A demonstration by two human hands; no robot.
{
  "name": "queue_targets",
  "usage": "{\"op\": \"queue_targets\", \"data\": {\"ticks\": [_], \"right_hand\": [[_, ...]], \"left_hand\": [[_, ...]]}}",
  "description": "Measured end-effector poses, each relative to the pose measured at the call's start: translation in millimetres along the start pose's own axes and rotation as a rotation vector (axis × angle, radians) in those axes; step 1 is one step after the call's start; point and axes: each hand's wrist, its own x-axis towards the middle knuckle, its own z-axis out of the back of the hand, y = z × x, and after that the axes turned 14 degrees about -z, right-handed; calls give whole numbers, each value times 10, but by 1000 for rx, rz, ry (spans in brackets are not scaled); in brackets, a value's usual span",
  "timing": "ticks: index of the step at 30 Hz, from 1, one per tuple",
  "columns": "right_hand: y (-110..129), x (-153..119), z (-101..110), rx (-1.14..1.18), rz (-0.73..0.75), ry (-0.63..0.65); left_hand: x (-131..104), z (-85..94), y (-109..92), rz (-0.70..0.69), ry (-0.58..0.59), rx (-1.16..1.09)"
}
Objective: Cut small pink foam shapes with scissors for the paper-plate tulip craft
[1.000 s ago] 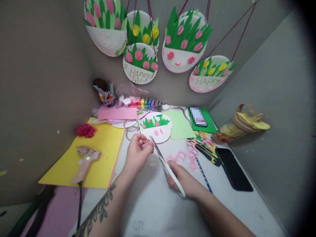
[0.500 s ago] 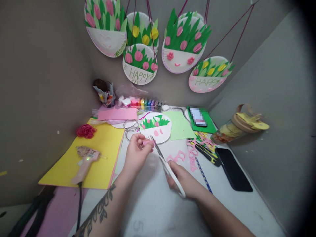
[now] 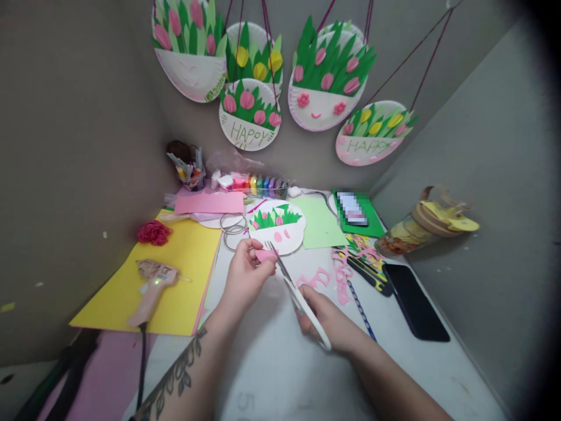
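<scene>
My left hand (image 3: 249, 270) pinches a small piece of pink paper (image 3: 265, 255) over the middle of the table. My right hand (image 3: 319, 316) grips a pair of white-handled scissors (image 3: 302, 301), its blades pointing up and left beside the paper's right edge. Whether the blades touch the paper I cannot make out. Just beyond my hands lies a white paper plate (image 3: 291, 240) with green paper leaves, small pink tulips and pink shapes on it. Pink paper offcuts (image 3: 316, 279) lie close to the scissors on the right.
At left, a glue gun (image 3: 153, 286) with a lit green light rests on yellow paper (image 3: 188, 304), near red yarn (image 3: 154, 233). To the right are a black phone (image 3: 415, 301), box cutters (image 3: 369, 275) and a tumbler (image 3: 423, 225). Decorated plates (image 3: 328, 108) hang above.
The pink paper shows more fully between my left fingers, turned slightly near the scissor blades. Both hands stay in nearly the same place; the view has shifted a little.
</scene>
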Motion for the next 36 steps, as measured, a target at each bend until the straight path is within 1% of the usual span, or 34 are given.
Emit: {"op": "queue_targets", "data": {"ticks": [8,16,24,31,36], "right_hand": [[-2,-12,9,-18,-13,-12],[-5,-8,19,-7,-17,10],[-18,-6,27,-1,-14,7],[-20,0,32,-3,-16,11],[-25,-8,31,-1,-33,11]], "left_hand": [[0,-15,2,0,-50,-24],[13,-3,-15,2,-13,8],[15,15,6,-25,-29,16],[19,8,-22,-2,-10,20],[19,-3,-24,-15,-24,16]]}}
